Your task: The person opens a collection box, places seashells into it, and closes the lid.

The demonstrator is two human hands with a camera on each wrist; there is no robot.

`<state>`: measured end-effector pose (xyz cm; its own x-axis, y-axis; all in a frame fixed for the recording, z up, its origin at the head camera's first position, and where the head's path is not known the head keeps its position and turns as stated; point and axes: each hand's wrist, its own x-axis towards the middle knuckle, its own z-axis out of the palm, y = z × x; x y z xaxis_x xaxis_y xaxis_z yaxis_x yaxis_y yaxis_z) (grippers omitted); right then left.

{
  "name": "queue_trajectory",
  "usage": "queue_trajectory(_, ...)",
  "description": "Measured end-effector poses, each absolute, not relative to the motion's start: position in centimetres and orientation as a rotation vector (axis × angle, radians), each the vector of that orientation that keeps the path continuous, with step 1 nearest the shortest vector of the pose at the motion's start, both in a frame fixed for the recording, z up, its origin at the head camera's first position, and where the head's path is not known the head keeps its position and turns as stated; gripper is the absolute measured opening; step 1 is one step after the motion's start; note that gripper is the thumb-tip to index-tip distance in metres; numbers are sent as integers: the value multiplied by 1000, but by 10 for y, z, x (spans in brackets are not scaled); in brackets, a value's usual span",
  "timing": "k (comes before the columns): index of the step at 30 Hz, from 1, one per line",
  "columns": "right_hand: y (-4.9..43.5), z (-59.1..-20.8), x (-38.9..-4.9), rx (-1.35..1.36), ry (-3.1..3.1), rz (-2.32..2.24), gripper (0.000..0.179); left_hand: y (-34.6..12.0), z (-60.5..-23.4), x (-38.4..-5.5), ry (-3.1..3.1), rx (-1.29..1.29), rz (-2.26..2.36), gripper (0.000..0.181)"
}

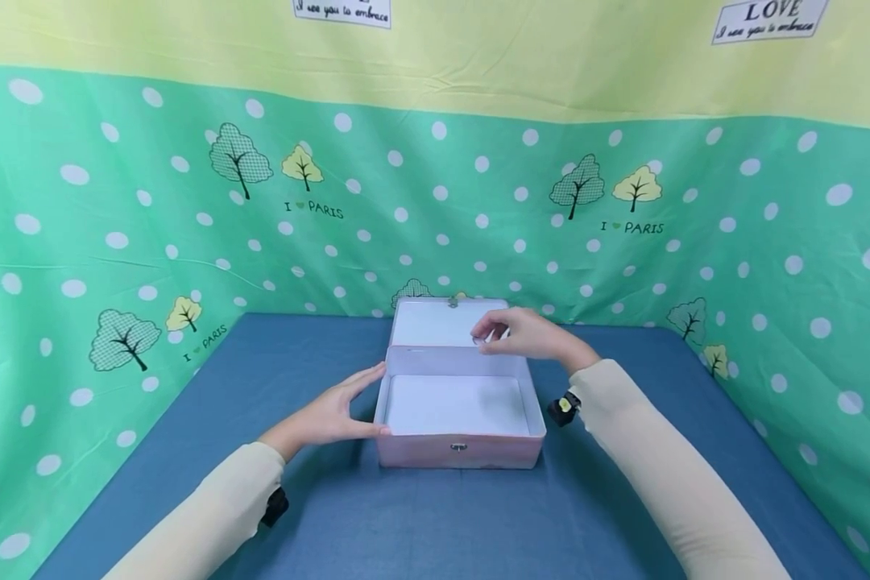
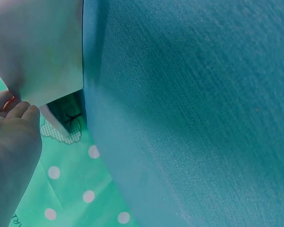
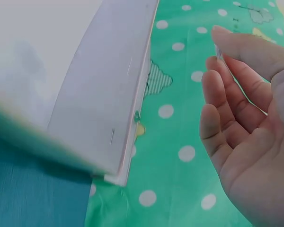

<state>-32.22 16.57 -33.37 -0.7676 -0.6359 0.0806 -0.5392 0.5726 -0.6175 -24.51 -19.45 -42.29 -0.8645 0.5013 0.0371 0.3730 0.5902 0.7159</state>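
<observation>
A pink metal box [image 1: 458, 453] with a pale inside stands with its hinged lid [image 1: 431, 322] tipped back and a small clasp on its front. My left hand [image 1: 333, 412] rests against the box's left side, fingers fairly straight, the thumb at the front left corner. In the left wrist view the fingertips of that hand [image 2: 14, 123] touch the box wall [image 2: 42, 52]. Above the box's back right part, my right hand [image 1: 525, 334] pinches a small, pale, see-through piece [image 3: 218, 51] between thumb and index finger. Its exact kind cannot be made out.
A blue cloth [image 1: 420, 524] covers the table under the box. Behind and at both sides hangs a green curtain [image 1: 478, 242] with white dots and printed trees. Black wrist cameras [image 1: 564, 408] sit at both cuffs.
</observation>
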Motion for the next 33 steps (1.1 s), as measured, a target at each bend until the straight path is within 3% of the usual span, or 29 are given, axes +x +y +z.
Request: queue_trajectory(33, 84, -388, -346, -992, 2506, -852, 21, -194, -423, -244, 2651, 703, 1144, 103)
